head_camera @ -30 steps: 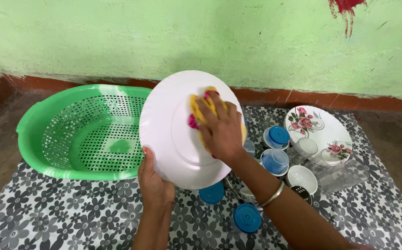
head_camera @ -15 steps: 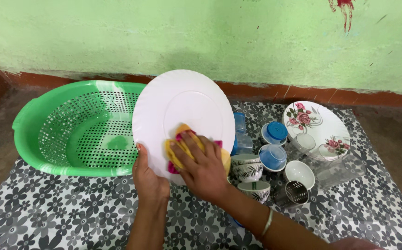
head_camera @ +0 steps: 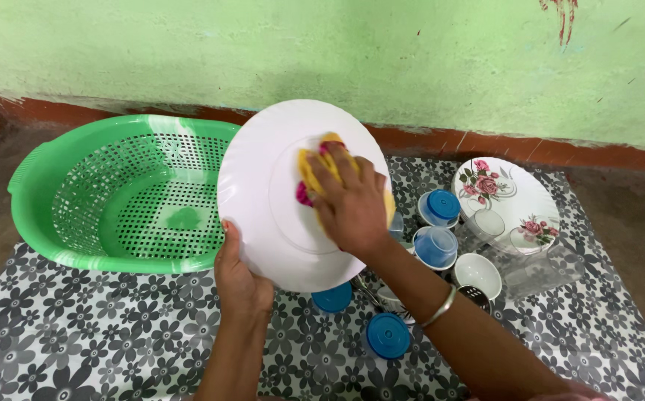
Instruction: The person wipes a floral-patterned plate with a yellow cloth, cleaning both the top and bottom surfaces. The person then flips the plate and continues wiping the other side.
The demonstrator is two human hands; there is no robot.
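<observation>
A white plate [head_camera: 278, 200] is held tilted on edge above a flowered mat [head_camera: 99, 334], just right of a green perforated basket [head_camera: 114, 200]. Its lower rim is gripped by the left hand [head_camera: 241, 278], seemingly to steady it. A yellow and pink cloth [head_camera: 315, 167] is pressed flat against the upper centre by the right hand [head_camera: 352, 208], fingers spread. Blue-lidded containers [head_camera: 438, 230] and a rose-patterned plate [head_camera: 504, 204] are partly hidden behind the arm; the cloth is mostly covered.

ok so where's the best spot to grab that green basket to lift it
Probably the green basket by its broad rolled rim at the left end, coming from above: the rim flares outward there like a handle, and that end is clear of the white plate.
</observation>
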